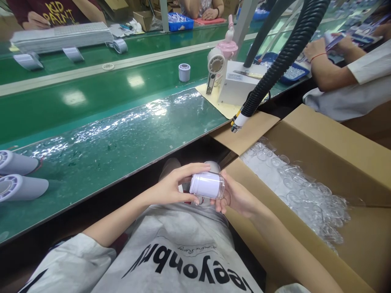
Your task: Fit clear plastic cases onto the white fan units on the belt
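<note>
The open cardboard box [308, 150] holds clear plastic pieces [305, 191]. Above the lap, the left hand's [180, 183] thumb and fingers grip the white cylinder [206, 185]; the right hand's [233, 193] curled fingers seem to pinch its clear end.

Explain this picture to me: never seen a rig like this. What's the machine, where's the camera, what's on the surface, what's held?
There is no robot: a person works with bare hands. The single view comes from a camera worn on the head, looking forward and down.

The left hand and right hand together hold a pale cylinder, the right at its clear end. They are above the lap, in front of the green work surface.

On that surface, two larger pale tubes lie at the left edge, and a small pale cylinder stands upright farther off. A black ribbed hose hangs at the right, above an open carton holding clear round pieces. A co-worker's sleeve shows beyond.
</note>
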Available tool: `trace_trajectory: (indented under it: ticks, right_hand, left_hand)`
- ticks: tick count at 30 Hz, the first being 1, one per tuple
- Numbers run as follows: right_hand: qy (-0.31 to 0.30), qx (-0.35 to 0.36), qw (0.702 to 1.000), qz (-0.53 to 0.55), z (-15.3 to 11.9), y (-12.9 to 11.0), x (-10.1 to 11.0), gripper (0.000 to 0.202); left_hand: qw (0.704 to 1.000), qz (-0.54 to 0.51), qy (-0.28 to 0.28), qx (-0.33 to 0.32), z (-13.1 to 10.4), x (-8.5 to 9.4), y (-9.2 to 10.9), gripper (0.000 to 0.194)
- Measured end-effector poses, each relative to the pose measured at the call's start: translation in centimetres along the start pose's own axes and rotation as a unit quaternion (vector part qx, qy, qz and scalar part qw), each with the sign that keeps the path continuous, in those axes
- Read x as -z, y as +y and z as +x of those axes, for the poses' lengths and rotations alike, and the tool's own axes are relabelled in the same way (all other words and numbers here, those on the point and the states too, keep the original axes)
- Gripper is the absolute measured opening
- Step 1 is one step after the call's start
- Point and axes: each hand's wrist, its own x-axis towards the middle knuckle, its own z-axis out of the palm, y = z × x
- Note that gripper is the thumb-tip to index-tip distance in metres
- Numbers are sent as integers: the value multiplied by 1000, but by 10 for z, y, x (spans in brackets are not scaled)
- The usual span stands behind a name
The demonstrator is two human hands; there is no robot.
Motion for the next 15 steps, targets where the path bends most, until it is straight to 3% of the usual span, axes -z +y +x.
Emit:
trace_trajectory:
  ticks: [5, 7, 9, 10, 12, 14, 15]
  right_hand:
    - [-28, -38, 999, -3, -2, 2, -1, 74]
    - [-32, 7, 998, -50, -4, 4, 0, 78]
    - [5, 128, 983, -132, -6, 7, 2, 75]
    - [36, 208, 959, -191, -7, 9, 4, 74]
    - [83, 355, 869, -334, -9, 11, 9, 76]
    - [79, 440, 770, -454, -10, 12, 14, 68]
    - [67, 459, 741, -485, -11, 12, 15, 60]
  left_hand:
    - [999, -20, 1, 51, -1, -4, 10, 64]
    - [995, -51, 7, 82, -2, -5, 14, 61]
    - [990, -82, 15, 116, -3, -7, 17, 60]
    - [986, -97, 18, 131, -4, -7, 18, 60]
    - [980, -126, 22, 155, -5, -7, 19, 61]
    - [974, -146, 23, 170, -6, -7, 18, 62]
    - [973, -151, 22, 173, -6, -6, 18, 62]
